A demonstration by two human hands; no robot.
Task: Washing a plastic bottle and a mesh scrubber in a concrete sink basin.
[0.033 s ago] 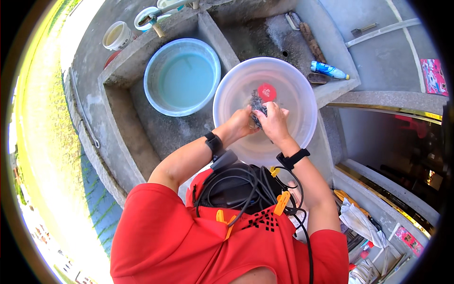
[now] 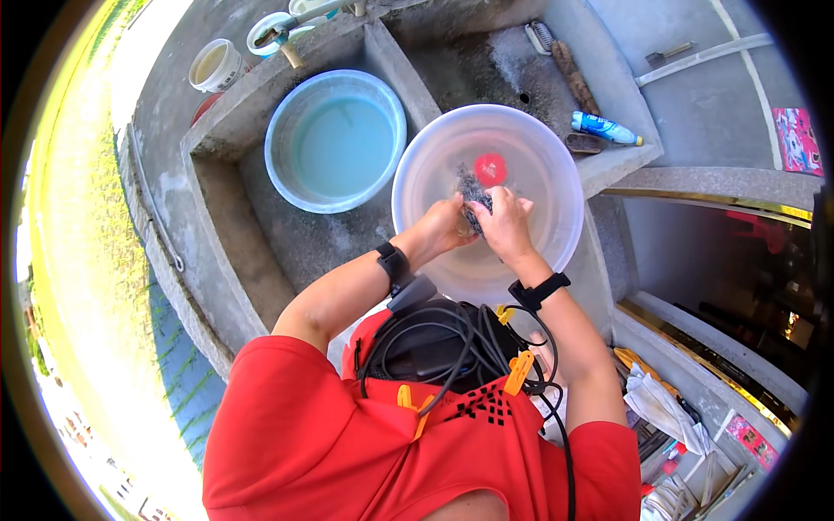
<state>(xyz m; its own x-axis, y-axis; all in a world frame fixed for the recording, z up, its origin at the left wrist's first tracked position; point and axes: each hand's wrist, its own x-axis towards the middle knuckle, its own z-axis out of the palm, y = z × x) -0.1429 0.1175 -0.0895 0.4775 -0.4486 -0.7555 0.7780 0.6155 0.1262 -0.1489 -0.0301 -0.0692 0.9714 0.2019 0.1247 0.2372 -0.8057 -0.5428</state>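
Head view shows left hand [image 2: 443, 226] and right hand [image 2: 506, 227], grip clamped on a blurred, partly hidden dark bundle [image 2: 472, 191].

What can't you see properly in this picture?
- Dark bunched item, head view: its full shape; the left hand and right hand cover part of it.
- Red round patch, head view: its markings are too small and blurred.
- Red shirt, head view: its lower part is cut off by the bottom edge.
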